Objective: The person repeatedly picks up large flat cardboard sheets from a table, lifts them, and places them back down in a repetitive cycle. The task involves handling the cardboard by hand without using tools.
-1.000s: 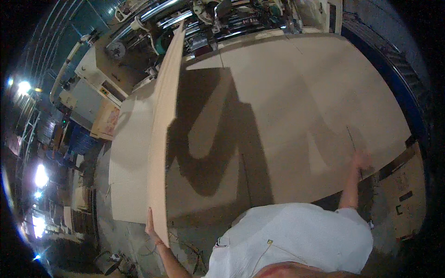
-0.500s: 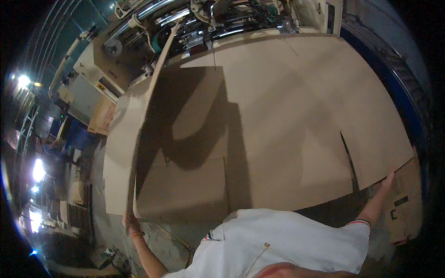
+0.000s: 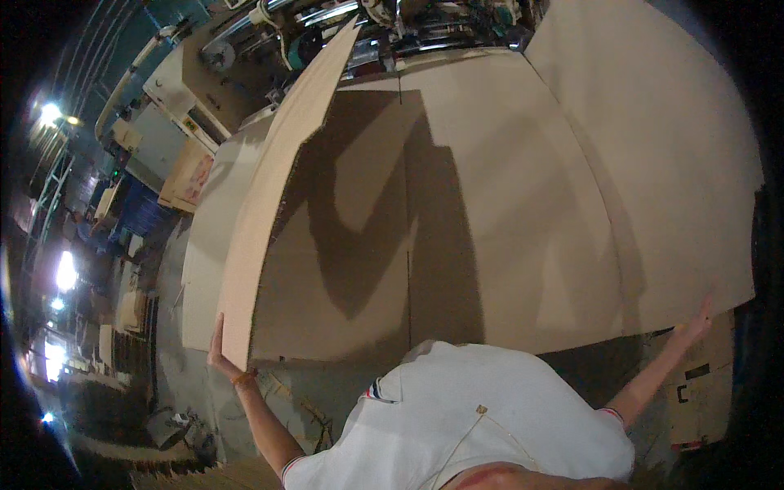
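A large brown cardboard sheet (image 3: 523, 237), creased into panels, spreads in front of me. Its left panel (image 3: 282, 175) stands up on edge and leans inward, casting a dark shadow over the middle. My left hand (image 3: 222, 355) grips the near lower corner of that panel, fingers along its outer face. On the other side, the right panel (image 3: 661, 155) is tilted up along a crease. My right hand (image 3: 694, 321) holds its near edge, with part of the fingers hidden by the board.
A machine (image 3: 376, 37) with metal rollers and shafts stands beyond the sheet. More flat cardboard (image 3: 204, 245) lies at the left under the raised panel. A printed carton (image 3: 701, 384) sits below my right hand. Another cardboard piece (image 3: 188, 175) leans by the machine's left side.
The left panel has swung further inward and now shows its outer face. The right panel, flat before, has lifted along its crease. Both hands have moved slightly up with the board.
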`<state>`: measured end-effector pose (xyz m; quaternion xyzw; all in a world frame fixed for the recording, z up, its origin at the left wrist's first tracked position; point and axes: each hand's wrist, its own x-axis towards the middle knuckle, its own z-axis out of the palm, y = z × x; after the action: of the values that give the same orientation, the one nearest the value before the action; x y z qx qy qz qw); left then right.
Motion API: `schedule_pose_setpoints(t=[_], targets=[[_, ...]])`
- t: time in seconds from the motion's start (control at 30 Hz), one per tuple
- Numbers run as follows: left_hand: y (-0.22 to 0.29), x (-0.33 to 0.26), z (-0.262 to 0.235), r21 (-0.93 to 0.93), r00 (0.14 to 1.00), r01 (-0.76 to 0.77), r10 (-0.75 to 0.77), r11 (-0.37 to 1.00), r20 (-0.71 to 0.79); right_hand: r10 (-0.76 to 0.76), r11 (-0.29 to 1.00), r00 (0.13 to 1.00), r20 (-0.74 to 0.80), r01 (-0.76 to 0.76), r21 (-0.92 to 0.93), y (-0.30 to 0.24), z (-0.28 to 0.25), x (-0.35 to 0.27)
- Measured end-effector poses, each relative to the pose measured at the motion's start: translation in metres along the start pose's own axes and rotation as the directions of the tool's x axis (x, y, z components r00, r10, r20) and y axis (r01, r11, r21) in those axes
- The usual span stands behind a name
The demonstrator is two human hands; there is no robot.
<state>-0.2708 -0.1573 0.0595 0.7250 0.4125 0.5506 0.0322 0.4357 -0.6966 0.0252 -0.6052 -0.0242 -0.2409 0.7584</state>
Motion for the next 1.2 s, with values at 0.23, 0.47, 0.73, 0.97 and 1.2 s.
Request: schedule_pose_setpoints(t=[0.23, 0.47, 0.73, 0.97, 1.2], targets=[[-0.075, -0.015, -0.015, 0.098, 0.976, 0.178, -0.163, 0.979, -0.147, -0.069, 0.997, 0.98, -0.189, 0.073, 0.012, -0.017, 0.019, -0.074], [-0.052, -0.016, -0.007, 0.234, 0.996, 0.034, -0.013, 0.972, -0.093, -0.411, 0.838, 0.912, 0.007, 0.381, -0.392, -0.041, 0.081, -0.1], [0.03, 0.01, 0.006, 0.073, 0.983, -0.101, 0.11, 0.992, -0.144, -0.619, 0.349, 0.785, 0.032, 0.311, -0.884, -0.08, 0.002, -0.08], [-0.05, 0.015, 0.015, 0.188, 0.893, -0.086, 0.159, 0.978, -0.421, -0.595, -0.27, 0.616, 0.516, 0.452, -0.85, -0.076, -0.034, -0.122], [-0.157, -0.012, 0.106, 0.092, 0.927, 0.057, -0.019, 0.994, -0.374, -0.604, 0.224, 0.561, 0.566, 0.801, -0.555, 0.009, 0.097, -0.145]])
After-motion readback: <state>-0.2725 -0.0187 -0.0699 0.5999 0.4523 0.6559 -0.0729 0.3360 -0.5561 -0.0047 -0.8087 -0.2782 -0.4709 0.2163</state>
